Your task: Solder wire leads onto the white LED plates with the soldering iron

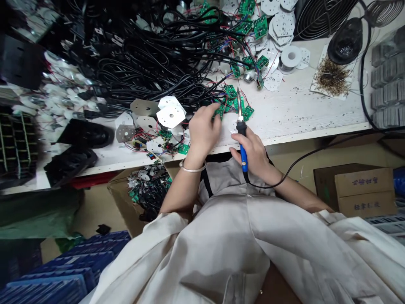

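Contact between left hand (205, 128) and green boards (230, 91) hidden, black grille (326, 16) cropped at top

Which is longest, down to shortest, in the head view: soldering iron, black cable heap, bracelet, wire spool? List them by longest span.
1. Black cable heap
2. Soldering iron
3. Wire spool and bracelet: their spans look too alike to rank.
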### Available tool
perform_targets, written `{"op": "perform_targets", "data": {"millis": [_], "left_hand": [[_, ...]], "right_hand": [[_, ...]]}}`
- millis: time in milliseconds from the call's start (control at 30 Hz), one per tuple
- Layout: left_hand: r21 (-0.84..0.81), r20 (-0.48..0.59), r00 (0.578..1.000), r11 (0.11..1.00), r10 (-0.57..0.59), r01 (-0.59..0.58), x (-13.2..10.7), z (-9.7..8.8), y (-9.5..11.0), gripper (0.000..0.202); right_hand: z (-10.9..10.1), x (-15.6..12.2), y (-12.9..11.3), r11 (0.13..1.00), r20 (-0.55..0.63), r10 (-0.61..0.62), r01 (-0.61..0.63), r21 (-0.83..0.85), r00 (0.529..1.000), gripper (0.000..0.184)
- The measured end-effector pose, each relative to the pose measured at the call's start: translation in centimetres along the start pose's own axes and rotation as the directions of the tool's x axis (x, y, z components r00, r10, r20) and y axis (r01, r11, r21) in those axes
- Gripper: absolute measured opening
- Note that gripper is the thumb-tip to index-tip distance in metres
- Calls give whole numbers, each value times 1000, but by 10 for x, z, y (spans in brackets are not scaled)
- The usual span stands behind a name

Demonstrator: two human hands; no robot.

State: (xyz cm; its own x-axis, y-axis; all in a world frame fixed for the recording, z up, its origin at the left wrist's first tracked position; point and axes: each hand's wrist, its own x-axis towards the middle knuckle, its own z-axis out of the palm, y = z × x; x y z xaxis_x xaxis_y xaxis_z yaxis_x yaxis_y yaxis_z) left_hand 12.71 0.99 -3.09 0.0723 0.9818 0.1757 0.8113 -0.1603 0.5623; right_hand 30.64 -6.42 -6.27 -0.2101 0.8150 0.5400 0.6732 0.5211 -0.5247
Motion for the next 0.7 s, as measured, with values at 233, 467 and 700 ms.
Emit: {"op": "perform_targets", "data": {"millis": [233, 467, 700], "left_hand": [[186, 101, 995, 982, 21, -39, -21, -38, -5, 21], [140, 96, 991, 984, 98, -111, -16, -10, 8, 19], [140, 97, 951, 942, 294, -305, -19, -2, -15, 27]], "right_hand": [[2, 18, 25, 992, -101, 88, -77, 104, 991, 27], [-4, 25, 37, 995, -113, 102, -102, 4, 988, 31], [-53, 21, 93, 973, -441, 219, -226, 38, 870, 34]]}}
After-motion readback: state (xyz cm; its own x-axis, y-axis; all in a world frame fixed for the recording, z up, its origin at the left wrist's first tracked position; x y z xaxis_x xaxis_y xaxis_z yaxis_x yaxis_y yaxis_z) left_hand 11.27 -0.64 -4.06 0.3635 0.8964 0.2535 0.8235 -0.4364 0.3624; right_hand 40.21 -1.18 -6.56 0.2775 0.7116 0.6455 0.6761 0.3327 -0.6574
